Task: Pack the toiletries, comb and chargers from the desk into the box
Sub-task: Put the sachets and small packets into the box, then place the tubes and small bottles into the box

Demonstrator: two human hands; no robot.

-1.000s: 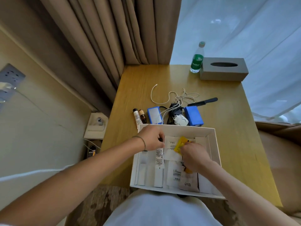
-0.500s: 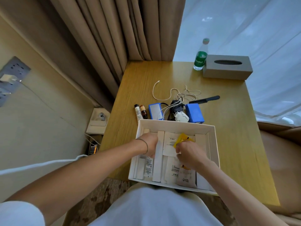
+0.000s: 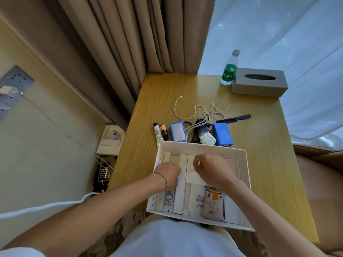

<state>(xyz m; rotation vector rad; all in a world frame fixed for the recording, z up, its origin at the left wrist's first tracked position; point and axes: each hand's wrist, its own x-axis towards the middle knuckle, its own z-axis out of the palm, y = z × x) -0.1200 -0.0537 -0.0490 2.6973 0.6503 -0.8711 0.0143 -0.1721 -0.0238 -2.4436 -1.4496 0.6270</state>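
Far to my left a phone (image 3: 104,173) sits charging below the desk edge. On the wooden desk (image 3: 263,164) the white box (image 3: 243,175) stands at the near edge, and both my hands are down inside it. My left hand (image 3: 168,175) is curled over the top end of a white tube (image 3: 169,200) lying lengthwise in the left compartment; the fingers are hidden under the knuckles, so I cannot tell whether they actually clasp it. Beside it, my right hand (image 3: 210,170) is bent over the flat white packets (image 3: 194,178) in the middle, fingertips pinched together on something small I cannot make out. Nearer me in the box lies a patterned sachet (image 3: 213,204). Just beyond the box's far wall, from left to right, wait a slim white tube (image 3: 157,133), a small amber bottle (image 3: 164,132), a blue charger (image 3: 177,132), a white plug (image 3: 207,139) with tangled cables (image 3: 204,114), another blue block (image 3: 222,134) and the black comb (image 3: 234,118).
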